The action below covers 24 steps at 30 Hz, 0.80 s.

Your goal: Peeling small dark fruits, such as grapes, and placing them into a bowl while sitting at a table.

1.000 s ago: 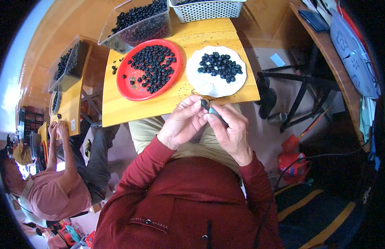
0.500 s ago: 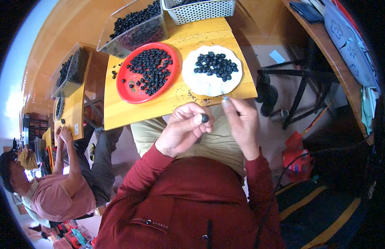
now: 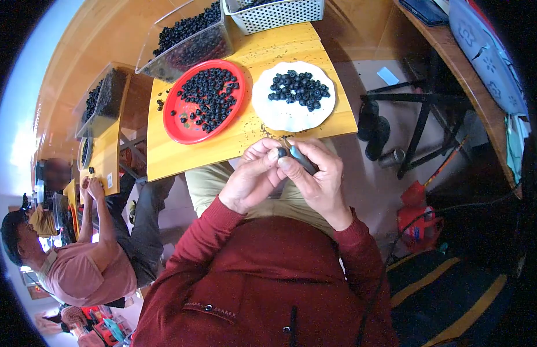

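Note:
My left hand (image 3: 249, 178) pinches a small round black piece (image 3: 281, 152) between thumb and fingertips, just in front of the table edge. In my right hand (image 3: 322, 182) is a slim tool with a teal and black handle (image 3: 302, 159). Its tip points up beside the black piece; whether they touch I cannot tell. Beyond my hands, a white scalloped plate (image 3: 291, 120) bears a cluster of similar black pieces (image 3: 299, 89). Left of it, a red plate (image 3: 180, 132) carries many more, some showing a hole.
Dark crumbs litter the yellow wooden table (image 3: 213, 155). Behind the plates stand a clear bin (image 3: 190, 55) of black pieces and a white perforated basket (image 3: 274, 19). At left, a co-worker (image 3: 86, 266) sits by another table. A black metal stand (image 3: 422, 110) is at right.
My right hand has moved left with the tool, bringing it up against the left hand's fingertips. The left hand still pinches the black piece.

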Each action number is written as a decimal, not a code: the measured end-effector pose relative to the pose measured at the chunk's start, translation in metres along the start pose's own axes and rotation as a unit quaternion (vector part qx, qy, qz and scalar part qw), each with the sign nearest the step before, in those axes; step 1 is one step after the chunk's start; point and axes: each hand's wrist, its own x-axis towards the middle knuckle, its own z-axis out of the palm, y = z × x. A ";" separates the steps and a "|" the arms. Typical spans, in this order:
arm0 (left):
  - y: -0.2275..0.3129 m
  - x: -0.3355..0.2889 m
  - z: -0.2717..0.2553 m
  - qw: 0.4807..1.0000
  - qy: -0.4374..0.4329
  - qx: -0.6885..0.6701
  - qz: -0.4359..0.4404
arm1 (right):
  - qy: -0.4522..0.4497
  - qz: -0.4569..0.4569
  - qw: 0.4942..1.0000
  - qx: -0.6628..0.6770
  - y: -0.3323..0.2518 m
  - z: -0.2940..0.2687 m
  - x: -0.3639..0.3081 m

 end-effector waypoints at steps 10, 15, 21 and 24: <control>0.013 -0.015 -0.002 0.998 -0.049 0.031 -0.029 | -0.038 0.138 0.984 0.101 0.008 -0.001 -0.004; 0.059 -0.014 -0.019 0.916 0.144 0.362 0.100 | 0.002 0.174 0.982 0.077 0.020 -0.006 -0.018; 0.125 0.013 -0.071 0.668 0.250 0.672 0.199 | 0.028 0.217 0.973 0.069 0.027 -0.009 -0.035; 0.133 0.021 -0.076 0.630 0.249 0.714 0.177 | 0.031 0.190 0.980 0.043 0.032 -0.010 -0.042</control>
